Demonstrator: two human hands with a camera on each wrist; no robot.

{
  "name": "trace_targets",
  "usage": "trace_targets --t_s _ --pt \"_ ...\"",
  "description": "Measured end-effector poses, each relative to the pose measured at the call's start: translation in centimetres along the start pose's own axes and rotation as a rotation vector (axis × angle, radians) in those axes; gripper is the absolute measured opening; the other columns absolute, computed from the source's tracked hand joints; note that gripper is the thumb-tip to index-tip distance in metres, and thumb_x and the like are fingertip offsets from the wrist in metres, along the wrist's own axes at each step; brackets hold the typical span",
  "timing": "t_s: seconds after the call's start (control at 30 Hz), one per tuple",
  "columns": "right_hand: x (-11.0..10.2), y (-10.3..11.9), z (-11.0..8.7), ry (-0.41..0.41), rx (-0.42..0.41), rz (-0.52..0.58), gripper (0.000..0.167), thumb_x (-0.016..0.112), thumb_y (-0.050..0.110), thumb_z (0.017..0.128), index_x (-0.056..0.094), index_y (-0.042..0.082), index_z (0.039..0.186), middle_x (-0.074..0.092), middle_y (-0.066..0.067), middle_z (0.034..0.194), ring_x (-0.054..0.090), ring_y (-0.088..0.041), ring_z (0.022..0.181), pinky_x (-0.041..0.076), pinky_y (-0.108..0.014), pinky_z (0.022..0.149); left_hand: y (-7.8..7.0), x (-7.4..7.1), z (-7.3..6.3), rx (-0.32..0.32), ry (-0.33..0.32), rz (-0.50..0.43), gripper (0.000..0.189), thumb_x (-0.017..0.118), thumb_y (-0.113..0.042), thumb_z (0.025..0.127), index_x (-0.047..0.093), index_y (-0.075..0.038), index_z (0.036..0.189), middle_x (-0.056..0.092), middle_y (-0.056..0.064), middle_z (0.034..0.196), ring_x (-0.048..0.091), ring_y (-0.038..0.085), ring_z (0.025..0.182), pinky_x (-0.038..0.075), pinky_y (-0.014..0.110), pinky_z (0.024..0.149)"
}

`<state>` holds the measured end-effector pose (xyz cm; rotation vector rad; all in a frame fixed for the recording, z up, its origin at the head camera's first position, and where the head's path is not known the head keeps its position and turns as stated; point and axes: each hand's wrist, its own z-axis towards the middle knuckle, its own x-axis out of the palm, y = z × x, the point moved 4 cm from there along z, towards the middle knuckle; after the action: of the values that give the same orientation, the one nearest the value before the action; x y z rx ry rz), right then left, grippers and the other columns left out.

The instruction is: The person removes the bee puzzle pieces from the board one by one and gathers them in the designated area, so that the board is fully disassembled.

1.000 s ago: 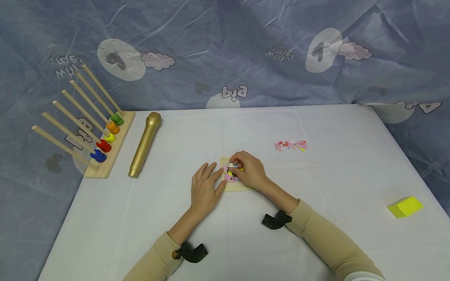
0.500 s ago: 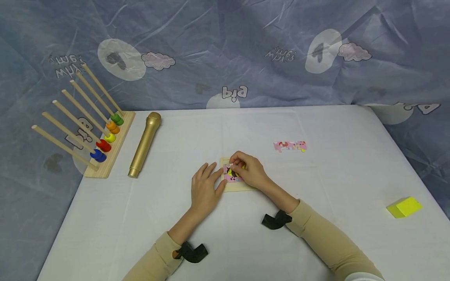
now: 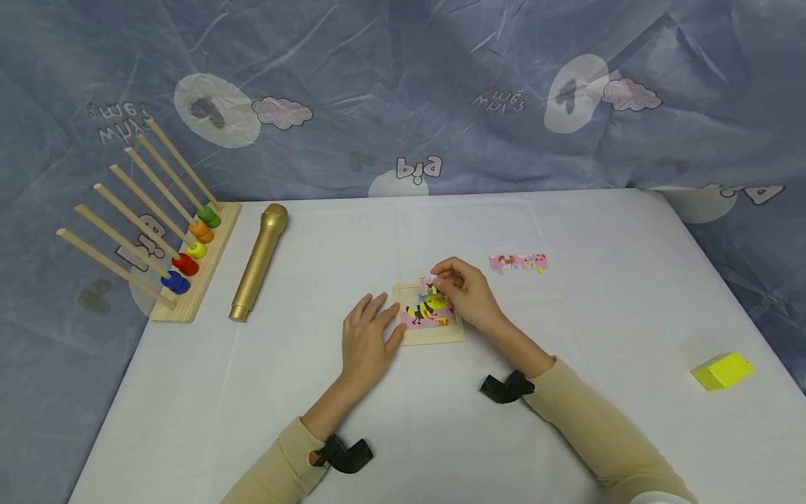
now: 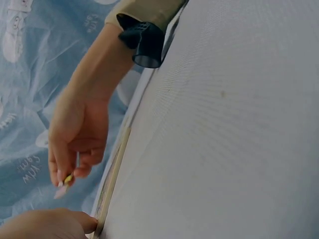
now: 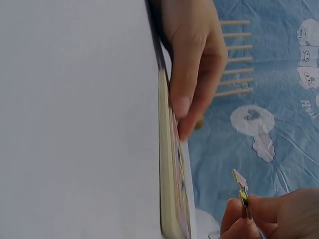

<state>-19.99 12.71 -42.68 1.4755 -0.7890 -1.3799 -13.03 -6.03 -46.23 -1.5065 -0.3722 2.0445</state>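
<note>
A small wooden jigsaw puzzle with a bee picture lies flat on the white table. My left hand rests at its left edge, fingers spread and fairly straight, the fingertips touching the frame. Above the upper part of the puzzle, my right hand pinches a puzzle piece between thumb and fingers. In the right wrist view that piece, pink with yellow and black, is raised clear of the frame. The left wrist view also shows the pinched piece, held apart from the frame. The right fingers cover part of it.
A strip of pink puzzle pieces lies up and to the right of the puzzle. To the left are a gold toy microphone and a wooden peg rack with coloured beads. A yellow block sits far right.
My right hand has moved up and to the right from the puzzle, lifting a piece with it, and more of the bee picture shows. The left hand has stayed in place.
</note>
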Motion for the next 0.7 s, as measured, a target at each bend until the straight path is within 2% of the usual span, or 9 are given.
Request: trace_targets --t_s 0.17,0.27,0.43,0.57,0.7 --pt "-3.6 -1.1 -0.2 -0.063 0.036 -0.031 0.017 0.063 0.007 0.094 0.063 -0.003 0.108 0.062 -0.017 0.093 0.063 -0.028 0.075 0.052 -0.023 0.062 0.0 0.0 0.0 -0.003 -0.003 0.005 0.037 0.072 -0.027 0.087 0.071 -0.011 0.120 0.059 0.012 0.137 0.043 0.033 0.136 0.032 0.052 0.109" --pt "-6.1 -2.0 -0.5 -0.117 0.036 -0.051 0.019 0.064 0.008 0.093 0.064 -0.004 0.108 0.063 -0.016 0.091 0.065 -0.021 0.072 0.052 -0.022 0.060 -0.1 0.1 0.0 -0.006 0.003 0.003 0.037 0.072 -0.026 0.087 0.070 -0.010 0.121 0.059 0.012 0.138 0.042 0.033 0.137 0.032 0.052 0.109" --pt "-9.6 -2.8 -1.1 -0.210 0.054 -0.033 0.022 0.066 0.005 0.091 0.065 -0.007 0.110 0.064 -0.003 0.086 0.064 -0.009 0.067 0.052 -0.019 0.060 0.0 0.0 0.0 -0.011 0.008 0.005 0.037 0.072 -0.027 0.088 0.070 -0.011 0.121 0.059 0.011 0.138 0.042 0.033 0.137 0.032 0.052 0.109" --pt "-10.8 -2.1 -1.8 -0.258 0.085 -0.034 0.022 0.064 -0.001 0.090 0.064 -0.011 0.111 0.063 0.001 0.082 0.060 -0.005 0.066 0.051 -0.017 0.060 0.0 0.0 0.0 -0.012 0.003 0.002 0.037 0.072 -0.026 0.087 0.070 -0.011 0.121 0.059 0.011 0.138 0.043 0.033 0.136 0.032 0.052 0.109" --pt "-10.9 -2.1 -2.0 -0.269 0.100 -0.066 0.023 0.062 -0.002 0.091 0.065 -0.012 0.111 0.064 -0.006 0.084 0.060 -0.006 0.065 0.051 -0.017 0.059 0.0 -0.1 0.0 -0.012 0.005 0.000 0.037 0.072 -0.026 0.087 0.070 -0.011 0.121 0.059 0.011 0.137 0.043 0.033 0.136 0.032 0.052 0.109"
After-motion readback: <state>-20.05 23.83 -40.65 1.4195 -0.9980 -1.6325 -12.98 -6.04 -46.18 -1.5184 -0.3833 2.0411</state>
